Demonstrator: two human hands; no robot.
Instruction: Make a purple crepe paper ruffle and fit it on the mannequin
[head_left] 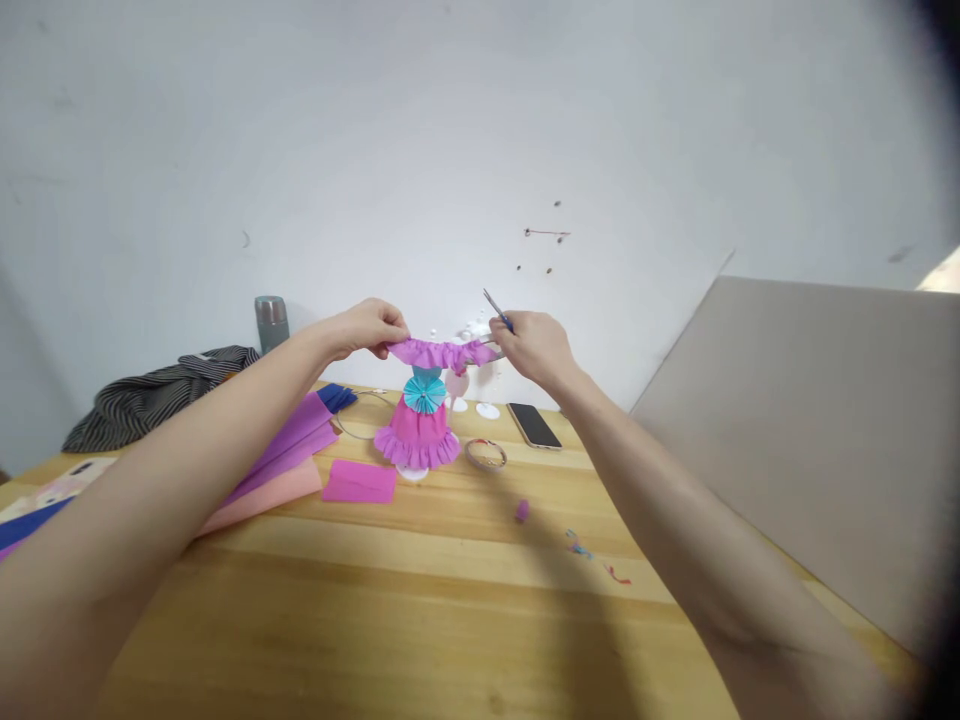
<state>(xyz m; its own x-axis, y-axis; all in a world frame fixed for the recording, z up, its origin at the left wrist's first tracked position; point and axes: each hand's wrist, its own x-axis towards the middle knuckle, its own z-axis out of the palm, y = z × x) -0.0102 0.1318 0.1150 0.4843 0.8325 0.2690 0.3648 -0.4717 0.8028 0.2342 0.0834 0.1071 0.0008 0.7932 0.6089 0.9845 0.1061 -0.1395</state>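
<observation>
My left hand is closed, its fingertips pinching the left end of a purple ruffled crepe-paper strip. That strip stretches across the top of a small paper dress on a white round base. The dress has a pink skirt, a purple frilled hem and a turquoise pleated rosette at the waist. At the strip's right end, my right hand is closed around a slim blue tool with a metal tip, pointing up and left; its exact kind is unclear. Whether these fingers also grip the strip is hidden.
Rolled crepe paper, a magenta paper piece and striped cloth lie left, near a flask. A ring-shaped band, phone and paper scraps lie right. A pale panel stands far right.
</observation>
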